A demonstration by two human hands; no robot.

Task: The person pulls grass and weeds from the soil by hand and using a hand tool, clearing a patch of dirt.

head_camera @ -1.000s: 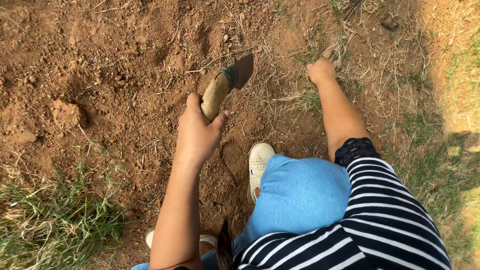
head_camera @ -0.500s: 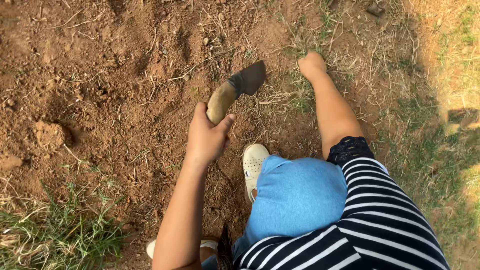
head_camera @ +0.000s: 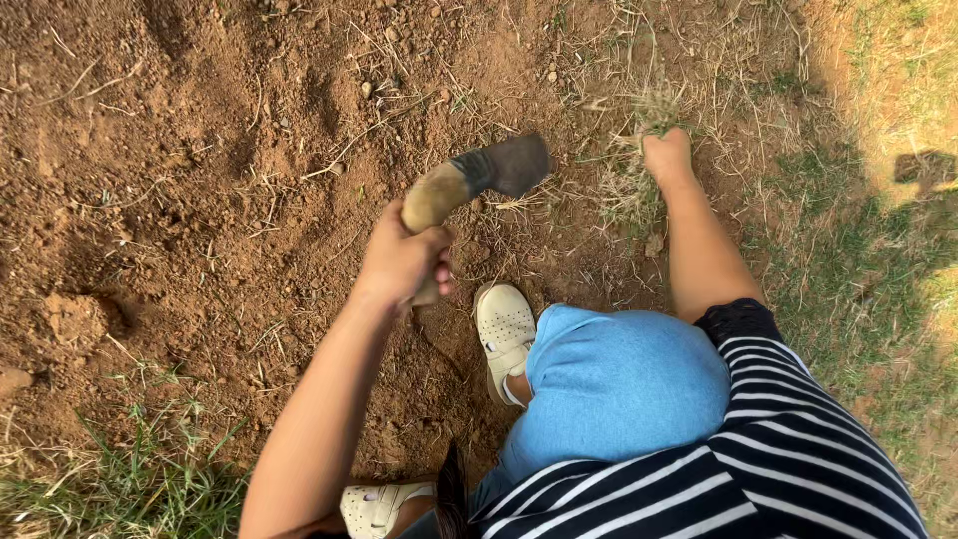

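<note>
We are seeing only part of the wooden handle — our left hand [head_camera: 402, 262] is covering its lower end, fingers wrapped tight around it. Our right hand [head_camera: 666, 153] is stretching forward, fingers clenching a tuft of dry grass [head_camera: 639, 180]. The hand hoe [head_camera: 477, 178] is hovering over bare red soil [head_camera: 200, 150], its dark metal blade dusty.

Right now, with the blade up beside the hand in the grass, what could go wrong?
1. The hoe blade hangs close to the right hand gripping a dry grass tuft; a stray chop could hit the fingers.
2. The white shoe sits just below the left hand and handle, so a short swing might land near the foot.
</note>
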